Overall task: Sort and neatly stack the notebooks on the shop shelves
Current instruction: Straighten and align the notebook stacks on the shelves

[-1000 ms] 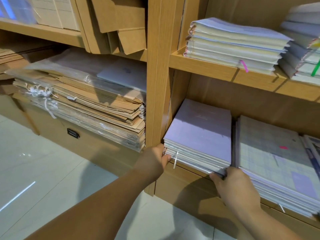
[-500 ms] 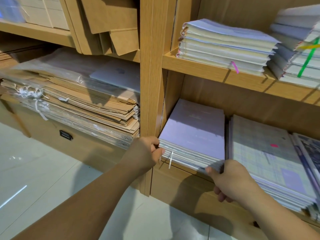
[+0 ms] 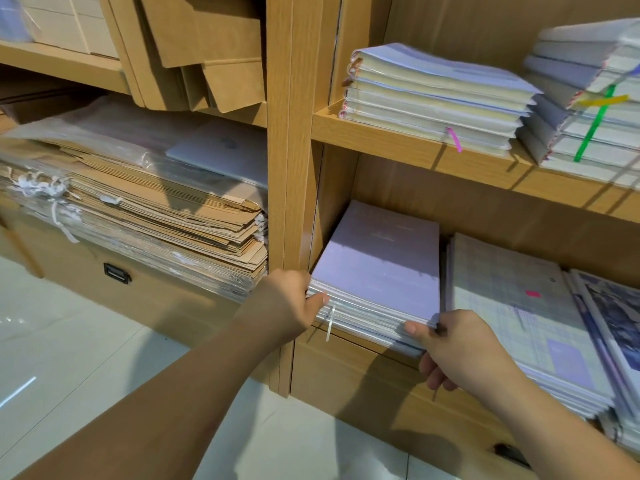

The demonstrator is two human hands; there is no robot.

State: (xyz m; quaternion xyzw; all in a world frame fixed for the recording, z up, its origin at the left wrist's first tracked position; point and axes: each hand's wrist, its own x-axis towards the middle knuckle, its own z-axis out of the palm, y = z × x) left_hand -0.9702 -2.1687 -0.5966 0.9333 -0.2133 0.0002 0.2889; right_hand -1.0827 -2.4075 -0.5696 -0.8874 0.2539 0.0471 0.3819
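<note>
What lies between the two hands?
The lilac notebook stack, held at its front corners by the left hand and the right hand, as the head view shows.

The right hand (image 3: 464, 351) is sliding up the front right corner of the lilac notebook stack (image 3: 381, 265) (thumb now near the top covers), while the left hand (image 3: 291, 303) is pressing its thumb further along the front edge

faint print atop lilac notebook stack (image 3: 381, 261), perhaps lettering, too blurred to read
</note>
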